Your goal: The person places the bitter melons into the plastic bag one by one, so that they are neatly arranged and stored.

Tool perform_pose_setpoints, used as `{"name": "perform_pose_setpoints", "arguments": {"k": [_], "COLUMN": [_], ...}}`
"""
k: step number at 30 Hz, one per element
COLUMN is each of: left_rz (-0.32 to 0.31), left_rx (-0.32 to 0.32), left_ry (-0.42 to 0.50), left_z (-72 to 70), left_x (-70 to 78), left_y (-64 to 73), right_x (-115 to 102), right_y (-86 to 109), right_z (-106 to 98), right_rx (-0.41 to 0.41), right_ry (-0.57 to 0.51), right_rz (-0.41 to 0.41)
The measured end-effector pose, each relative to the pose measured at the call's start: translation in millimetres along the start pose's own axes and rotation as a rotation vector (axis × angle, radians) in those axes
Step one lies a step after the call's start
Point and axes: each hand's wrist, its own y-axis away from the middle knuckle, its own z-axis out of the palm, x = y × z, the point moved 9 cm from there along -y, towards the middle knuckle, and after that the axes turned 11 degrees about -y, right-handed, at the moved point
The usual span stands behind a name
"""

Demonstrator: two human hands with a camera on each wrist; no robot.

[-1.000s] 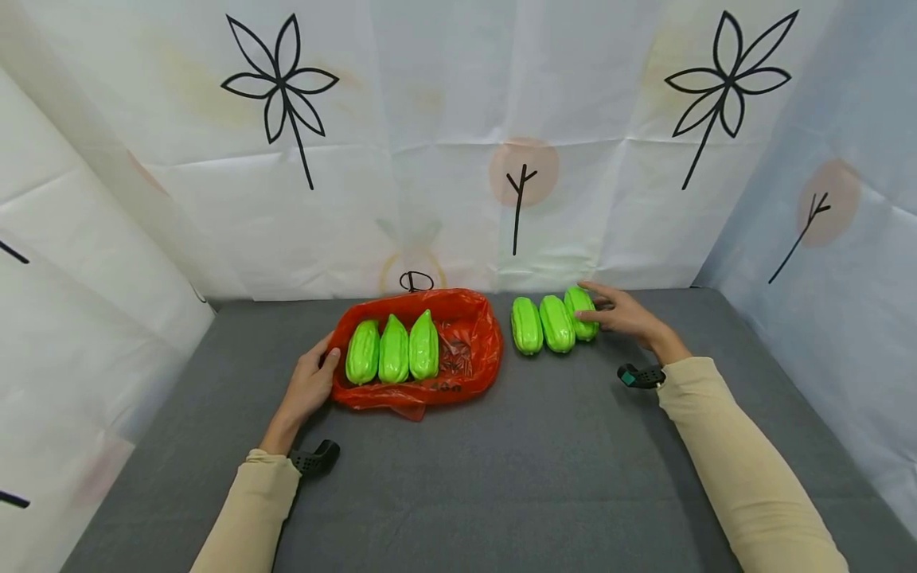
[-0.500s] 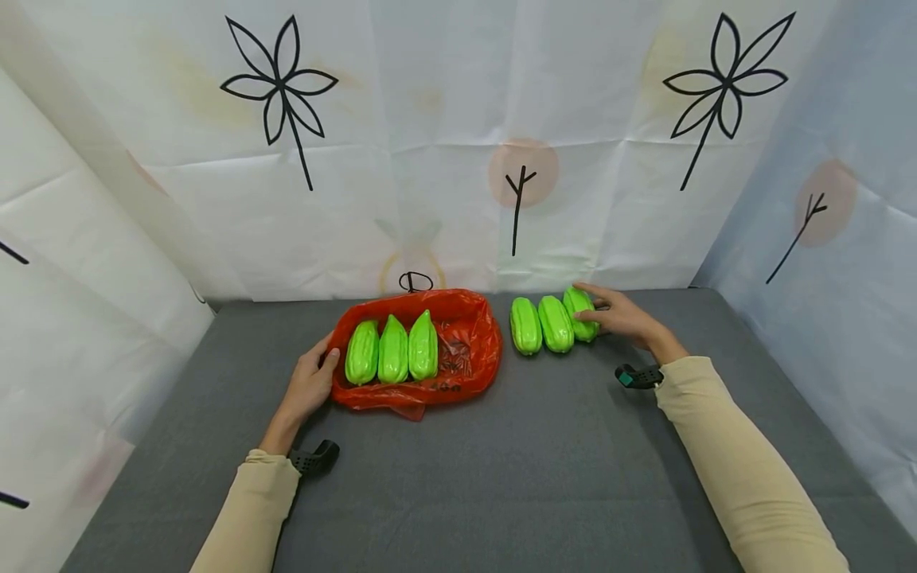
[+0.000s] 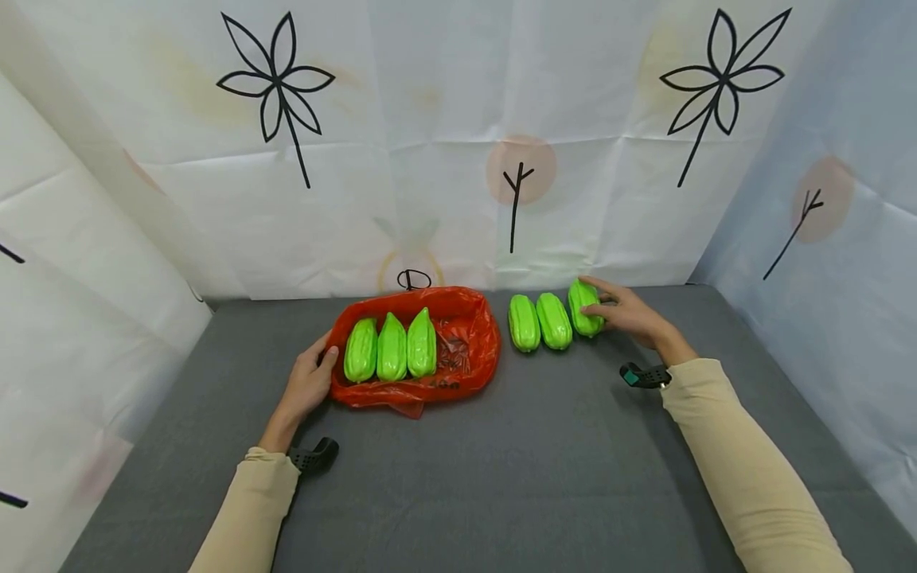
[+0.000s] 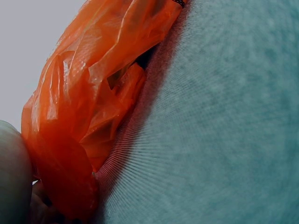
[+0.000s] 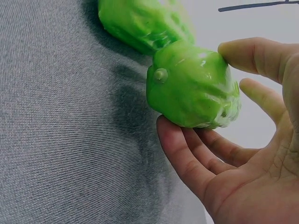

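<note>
The green vegetable (image 3: 585, 309) sits grasped in the fingers of your right hand (image 3: 630, 314); a light hold on its glossy skin could let it slip onto the neighbouring vegetable (image 3: 555, 321) at its eight o'clock. Its long axis runs about eleven-thirty to five-thirty, nubbed end facing your wrist. It's at half past two from the red bag (image 3: 487, 342), whose soft rim might sag if your gripping left hand (image 3: 310, 382) loosens.

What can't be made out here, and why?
Head: most fingertips of the left hand, hidden by the red bag.
Head: lettering on the bag, too small to read.
Left wrist: three bagged green pieces, hidden by the bag's side.
Right wrist: farther green piece, cut off by the top edge.
</note>
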Motion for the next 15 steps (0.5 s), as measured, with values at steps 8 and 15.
{"name": "perform_pose_setpoints", "arguments": {"k": [8, 15], "left_rz": [0.013, 0.021], "left_rx": [0.013, 0.027], "left_ry": [-0.026, -0.037], "left_z": [5.3, 4.7], "left_x": [-29.7, -30.3], "left_y": [-8.6, -8.0], "right_x": [-12, -23], "right_y": [7.3, 12.8], "right_z": [0, 1], "right_rx": [-0.006, 0.004], "right_ry": [-0.022, -0.02], "right_rz": [-0.018, -0.037]}}
